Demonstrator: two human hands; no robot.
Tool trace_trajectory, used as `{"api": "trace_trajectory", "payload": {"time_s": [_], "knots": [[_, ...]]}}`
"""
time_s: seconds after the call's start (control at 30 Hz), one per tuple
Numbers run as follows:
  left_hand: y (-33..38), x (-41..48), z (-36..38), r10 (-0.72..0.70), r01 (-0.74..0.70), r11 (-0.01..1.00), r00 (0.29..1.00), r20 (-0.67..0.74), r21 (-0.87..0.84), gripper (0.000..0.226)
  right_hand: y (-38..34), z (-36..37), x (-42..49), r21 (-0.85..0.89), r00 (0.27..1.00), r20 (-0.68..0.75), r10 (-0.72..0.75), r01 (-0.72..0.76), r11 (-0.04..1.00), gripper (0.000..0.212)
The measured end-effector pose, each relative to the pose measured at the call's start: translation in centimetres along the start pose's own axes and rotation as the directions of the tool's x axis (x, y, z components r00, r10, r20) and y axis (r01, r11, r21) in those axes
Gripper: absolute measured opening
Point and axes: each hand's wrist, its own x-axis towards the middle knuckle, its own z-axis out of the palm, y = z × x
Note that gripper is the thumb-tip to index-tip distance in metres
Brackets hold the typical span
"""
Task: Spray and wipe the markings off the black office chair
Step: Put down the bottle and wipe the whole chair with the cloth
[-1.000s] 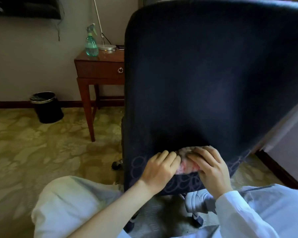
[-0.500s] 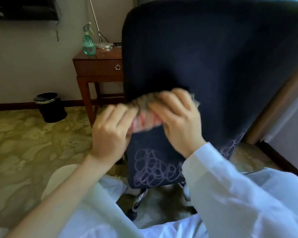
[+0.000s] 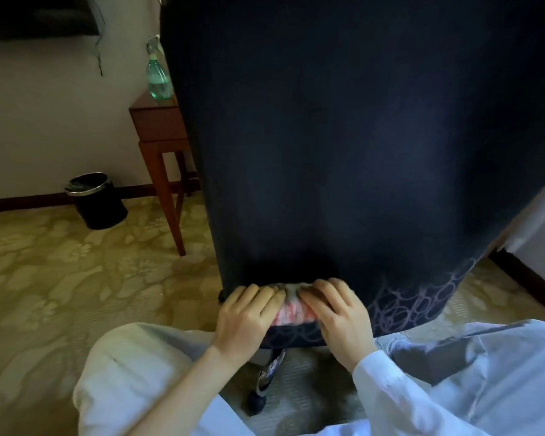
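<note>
The back of the black office chair (image 3: 343, 136) fills most of the view, close in front of me. Pale looping markings (image 3: 416, 305) run along its lower edge. A grey and pink cloth (image 3: 291, 305) lies against the chair's bottom left part. My left hand (image 3: 247, 316) and my right hand (image 3: 337, 313) both press flat on the cloth, fingers side by side and slightly bent over it. The green spray bottle (image 3: 158, 72) stands on a wooden side table (image 3: 158, 121) behind the chair, partly hidden by the chair's edge.
A black waste bin (image 3: 95, 199) with a metal rim stands by the wall at the left. Patterned yellow carpet (image 3: 60, 262) covers the floor. My knees in light trousers (image 3: 132, 372) flank the chair's base and a castor (image 3: 258, 401).
Both hands slid the cloth up the chair back to mid-height, then back down to the lower edge. The view moved closer to the chair.
</note>
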Motion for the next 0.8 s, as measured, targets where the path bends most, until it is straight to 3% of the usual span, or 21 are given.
{"api": "trace_trajectory", "payload": {"time_s": [0.1,0.2,0.47,0.8], "knots": [[-1.5,4.0,-3.4,0.009,-0.006,1.000,0.991,-0.134,0.028,0.033,-0.1,-2.5,4.3,0.003,0.993,-0.114,0.013,-0.013,1.000,0.030],[-2.2,7.2,-5.6,0.057,-0.044,0.997,0.979,-0.196,0.070,0.024,0.7,-4.4,7.1,-0.025,0.983,-0.181,0.014,-0.019,0.999,0.026],[-0.2,10.3,-5.0,0.059,-0.047,0.998,0.965,-0.257,0.050,0.021,3.3,-6.6,8.2,-0.128,0.970,-0.234,-0.073,0.043,0.991,0.023],[5.6,10.4,-1.6,0.083,-0.073,0.996,0.965,-0.249,0.047,0.014,7.5,-7.3,4.1,-0.138,0.977,-0.213,-0.007,-0.023,0.990,0.016]]}}
